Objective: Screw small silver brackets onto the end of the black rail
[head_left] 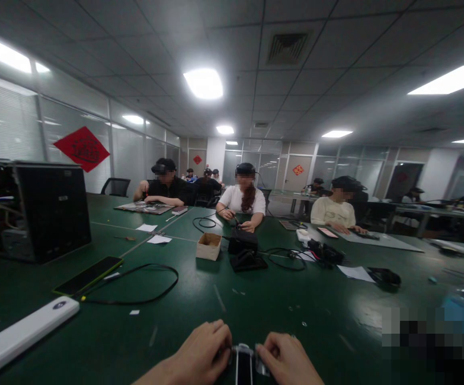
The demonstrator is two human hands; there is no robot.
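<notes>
Both of my hands are at the bottom edge of the view, over a green table [256, 310]. My left hand [203, 350] and my right hand [286, 358] have their fingers curled round a small dark device with a silvery rim [244, 363], one hand on each side of it. Only the device's top end shows; the rest is cut off by the frame edge.
A phone in a green case [87, 275] with a black cable [147, 297] lies to the left, beside a white bar [19, 337] and an open computer case [35, 211]. A small cardboard box [208, 246] and black gear [246, 251] sit mid-table. Several people work opposite.
</notes>
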